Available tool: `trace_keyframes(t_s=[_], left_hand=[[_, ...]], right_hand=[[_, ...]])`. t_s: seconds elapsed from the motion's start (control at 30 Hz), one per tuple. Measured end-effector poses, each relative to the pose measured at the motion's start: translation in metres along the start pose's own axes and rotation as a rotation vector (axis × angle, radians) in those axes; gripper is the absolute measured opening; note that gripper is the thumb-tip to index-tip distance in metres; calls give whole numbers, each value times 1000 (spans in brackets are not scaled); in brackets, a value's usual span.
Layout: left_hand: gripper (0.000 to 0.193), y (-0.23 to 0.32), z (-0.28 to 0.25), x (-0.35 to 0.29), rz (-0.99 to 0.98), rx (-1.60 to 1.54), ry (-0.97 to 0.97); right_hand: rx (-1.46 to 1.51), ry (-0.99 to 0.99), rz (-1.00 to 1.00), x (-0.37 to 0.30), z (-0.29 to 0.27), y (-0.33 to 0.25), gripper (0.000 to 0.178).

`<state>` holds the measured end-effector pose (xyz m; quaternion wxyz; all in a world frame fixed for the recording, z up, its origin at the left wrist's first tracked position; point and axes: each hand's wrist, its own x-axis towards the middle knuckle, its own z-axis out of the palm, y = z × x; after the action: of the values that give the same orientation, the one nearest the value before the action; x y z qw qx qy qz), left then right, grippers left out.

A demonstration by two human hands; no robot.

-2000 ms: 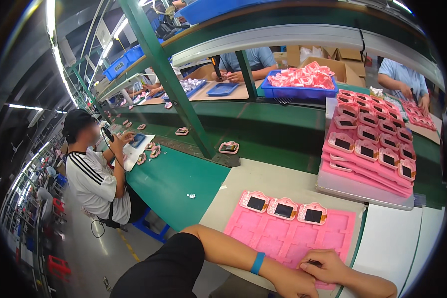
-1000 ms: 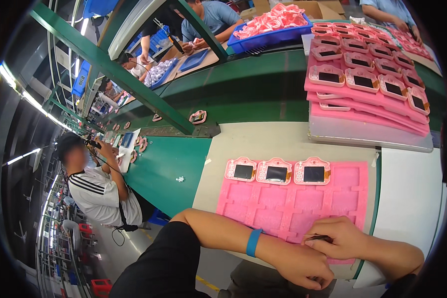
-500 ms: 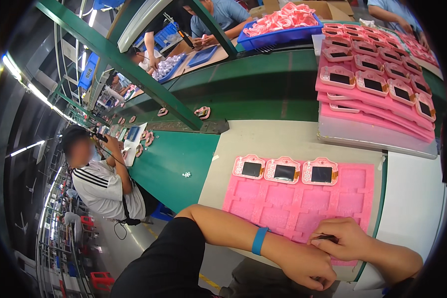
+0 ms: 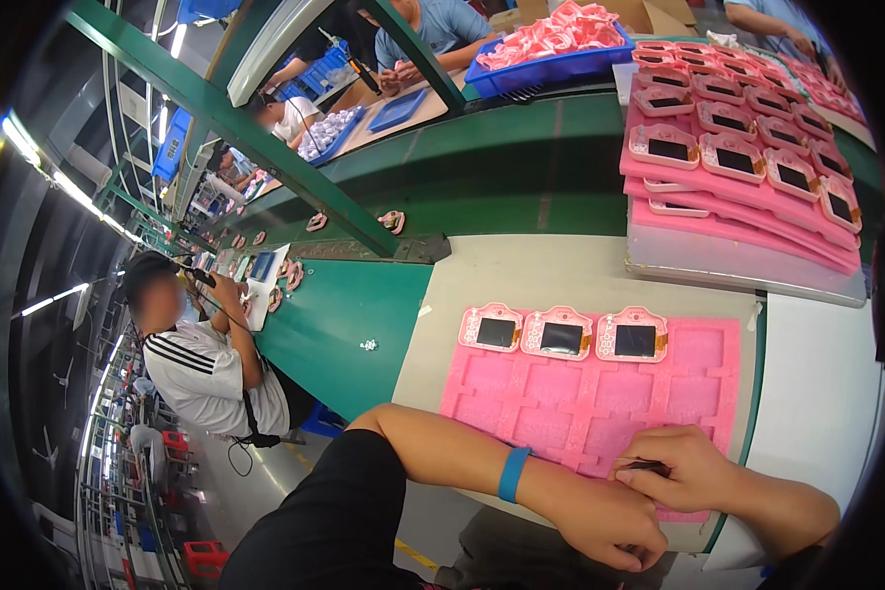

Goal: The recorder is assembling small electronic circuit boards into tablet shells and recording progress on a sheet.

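My right hand is closed around a thin dark pointed tool, over the near edge of a pink foam tray. Right beside it, my left hand is bent downward with curled fingers; whatever they hold is hidden beneath the hand. A blue band circles my left wrist. In the tray's far row lie three pink camera-shaped cases with dark screens: a left one, a middle one and a right one. The other visible pockets hold no cases.
Stacked pink trays of similar cases stand at the far right. Beyond the bench runs a green conveyor, with a blue bin of pink parts behind it. A person in a white shirt works at left under a green post.
My hands keep nearly the same pose, and the three cases stay put. The cases on the conveyor have shifted slightly left. A co-worker's hand has left the bin of white parts.
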<state>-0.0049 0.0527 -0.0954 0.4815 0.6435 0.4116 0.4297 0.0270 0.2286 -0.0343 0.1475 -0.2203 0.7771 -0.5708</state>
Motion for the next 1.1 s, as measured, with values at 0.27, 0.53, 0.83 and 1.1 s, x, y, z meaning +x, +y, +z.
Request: trace_keyframes(t_s=[0.27,0.53,0.83,1.1], left_hand=[[9,-1,1,-1,-13,11,1],[9,6,-1,0,-12,1,41],[9,6,-2,-1,-5,49,33],[9,-7,7,1,46,-35,49]], right_hand=[[6,11,38,-6,-7,9,16],[24,13,73,-1,-7,5,17],[27,27,118,-6,-10,6,18],[-16,17,123,4,-11,1,19]])
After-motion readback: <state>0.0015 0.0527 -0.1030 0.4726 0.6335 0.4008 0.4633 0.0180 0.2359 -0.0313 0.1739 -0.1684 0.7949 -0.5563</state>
